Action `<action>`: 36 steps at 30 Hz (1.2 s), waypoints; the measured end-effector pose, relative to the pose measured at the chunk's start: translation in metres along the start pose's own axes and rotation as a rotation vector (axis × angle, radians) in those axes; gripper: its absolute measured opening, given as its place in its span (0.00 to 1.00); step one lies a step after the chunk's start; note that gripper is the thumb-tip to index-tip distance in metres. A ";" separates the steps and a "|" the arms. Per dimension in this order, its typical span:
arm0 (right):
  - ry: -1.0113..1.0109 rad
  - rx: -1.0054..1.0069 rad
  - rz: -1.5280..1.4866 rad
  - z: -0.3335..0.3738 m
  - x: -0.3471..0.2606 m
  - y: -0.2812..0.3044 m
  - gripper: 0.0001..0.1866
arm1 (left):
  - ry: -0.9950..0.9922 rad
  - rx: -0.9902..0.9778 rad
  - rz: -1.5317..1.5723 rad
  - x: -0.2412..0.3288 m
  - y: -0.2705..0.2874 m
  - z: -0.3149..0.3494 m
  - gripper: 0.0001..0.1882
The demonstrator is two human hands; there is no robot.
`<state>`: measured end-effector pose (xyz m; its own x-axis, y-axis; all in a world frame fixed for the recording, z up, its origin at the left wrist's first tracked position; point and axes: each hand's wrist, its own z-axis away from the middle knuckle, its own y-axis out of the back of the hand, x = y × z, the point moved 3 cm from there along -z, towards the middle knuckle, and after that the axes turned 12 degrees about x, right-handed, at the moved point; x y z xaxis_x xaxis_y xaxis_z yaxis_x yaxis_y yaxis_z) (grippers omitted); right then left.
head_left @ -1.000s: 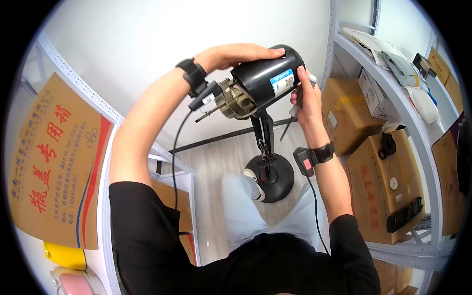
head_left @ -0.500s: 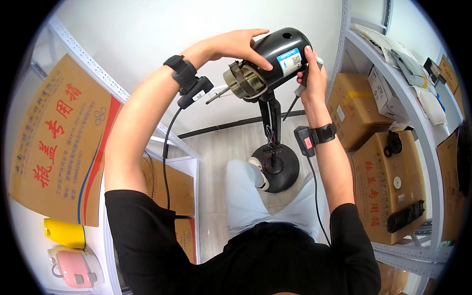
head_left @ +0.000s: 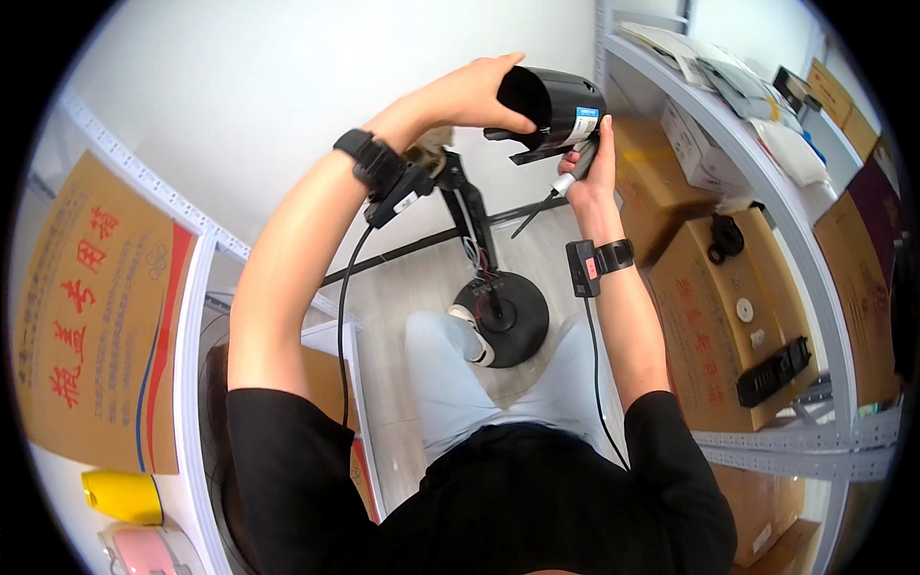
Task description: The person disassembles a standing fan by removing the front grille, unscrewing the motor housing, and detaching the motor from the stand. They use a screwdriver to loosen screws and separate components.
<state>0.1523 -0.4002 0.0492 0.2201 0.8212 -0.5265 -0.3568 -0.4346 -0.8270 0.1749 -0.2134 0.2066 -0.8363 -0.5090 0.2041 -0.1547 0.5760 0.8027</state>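
Observation:
A black fan motor cover (head_left: pixel 567 96) is held up off the stand, its dark hollow end facing left. My left hand (head_left: pixel 476 94) grips the rim of that end, thumb and fingers apart across the opening. My right hand (head_left: pixel 596 180) supports the cover's right end with the fingertips. The same hand is closed round a grey-handled screwdriver (head_left: pixel 563 182), whose shaft points down and left. Behind my left wrist, the bare fan motor (head_left: pixel 433 146) shows only in part. Below it a black pole (head_left: pixel 471 218) with exposed wires rises from a round black base (head_left: pixel 525 331).
On the right, a shelf holds cardboard boxes (head_left: pixel 704 350); a black slotted part (head_left: pixel 774 372) and a black ring-shaped part (head_left: pixel 725 238) lie on one. A large carton (head_left: pixel 105 316) and a yellow container (head_left: pixel 123 496) stand at left. My shoe (head_left: pixel 472 335) touches the base.
The cover has come off the motor toward the right, and its hollow inside now shows. The motor stays on the pole, now mostly behind my left wrist. The screwdriver remains in my right hand.

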 end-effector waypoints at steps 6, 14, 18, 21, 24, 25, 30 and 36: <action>-0.255 -0.083 -0.082 -0.003 -0.022 0.069 0.25 | 0.190 -0.018 0.072 0.010 -0.079 0.011 0.23; 0.303 0.265 0.812 0.013 -0.050 0.134 0.35 | 0.240 0.195 -0.043 -0.001 -0.197 0.028 0.13; 0.418 0.227 1.153 0.023 -0.061 0.143 0.36 | 0.258 0.222 0.037 0.011 -0.236 0.023 0.10; 0.499 0.293 1.145 0.007 -0.064 0.145 0.29 | 0.251 0.181 0.035 0.020 -0.258 0.015 0.13; 0.605 0.355 1.134 -0.022 -0.072 0.156 0.25 | 0.320 0.187 0.134 0.021 -0.268 0.002 0.20; 0.627 0.393 1.153 -0.031 -0.073 0.154 0.21 | 0.323 0.190 0.116 0.016 -0.274 -0.002 0.21; 0.794 0.432 1.301 -0.087 -0.069 0.167 0.15 | 0.370 0.173 0.118 -0.013 -0.303 -0.019 0.30; 0.782 0.668 1.176 -0.165 -0.078 0.174 0.15 | 0.237 0.274 0.417 -0.035 -0.332 -0.009 0.51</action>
<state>0.2229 -0.6008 -0.0864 -0.1380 -0.3307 -0.9336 -0.9378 -0.2596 0.2306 0.2608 -0.3924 -0.0616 -0.7193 -0.3144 0.6195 0.0058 0.8890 0.4580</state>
